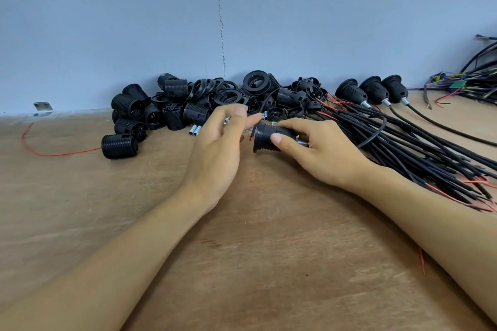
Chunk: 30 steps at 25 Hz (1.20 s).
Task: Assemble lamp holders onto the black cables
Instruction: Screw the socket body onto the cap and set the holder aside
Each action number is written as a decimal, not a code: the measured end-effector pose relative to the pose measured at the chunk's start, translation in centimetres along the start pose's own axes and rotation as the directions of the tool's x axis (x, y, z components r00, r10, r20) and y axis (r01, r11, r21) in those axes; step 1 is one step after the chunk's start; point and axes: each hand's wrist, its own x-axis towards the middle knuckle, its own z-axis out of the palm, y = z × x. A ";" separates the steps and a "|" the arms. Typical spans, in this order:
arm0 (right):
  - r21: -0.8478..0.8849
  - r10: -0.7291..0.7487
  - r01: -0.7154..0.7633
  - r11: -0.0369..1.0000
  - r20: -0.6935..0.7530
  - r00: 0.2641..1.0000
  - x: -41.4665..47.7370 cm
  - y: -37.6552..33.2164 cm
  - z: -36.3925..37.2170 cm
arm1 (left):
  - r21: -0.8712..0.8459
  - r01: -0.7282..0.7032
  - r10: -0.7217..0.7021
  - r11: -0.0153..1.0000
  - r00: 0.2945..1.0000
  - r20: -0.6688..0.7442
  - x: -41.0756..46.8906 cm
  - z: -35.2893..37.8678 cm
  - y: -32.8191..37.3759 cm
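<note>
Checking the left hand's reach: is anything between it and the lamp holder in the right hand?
Nothing visible: the left hand is right beside the lamp holder, gripped by the right hand.

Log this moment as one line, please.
right hand: grips holder | left hand: open, beside holder | cables: piled right | finished holders: three by wall

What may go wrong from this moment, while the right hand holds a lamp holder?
1. Small metal tubes lie loose beside the left hand; a careless sweep may roll them into the parts pile.
2. A looped cable lies over the cable bundle next to the right hand; pulling the lamp holder away may snag or tangle it.
</note>
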 end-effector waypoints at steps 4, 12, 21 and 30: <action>-0.002 0.051 -0.052 0.999 -0.057 0.997 0.2 0.2 -0.2 | -0.008 -0.061 0.060 0.998 0.994 -0.094 -0.3 -0.1 -0.2; 0.038 -0.069 0.069 0.997 -0.013 0.998 0.0 -0.7 -0.1 | -0.033 0.046 -0.047 0.998 0.998 -0.035 0.0 0.4 -0.2; 0.009 -0.033 0.034 0.999 -0.072 0.997 0.1 0.0 -0.2 | 0.044 -0.009 0.011 0.999 0.999 -0.035 -0.5 -0.2 0.2; 0.152 -0.015 0.021 0.988 -0.043 0.999 0.0 -0.6 -0.7 | -0.033 0.049 -0.050 0.998 0.999 -0.008 -0.3 0.3 0.2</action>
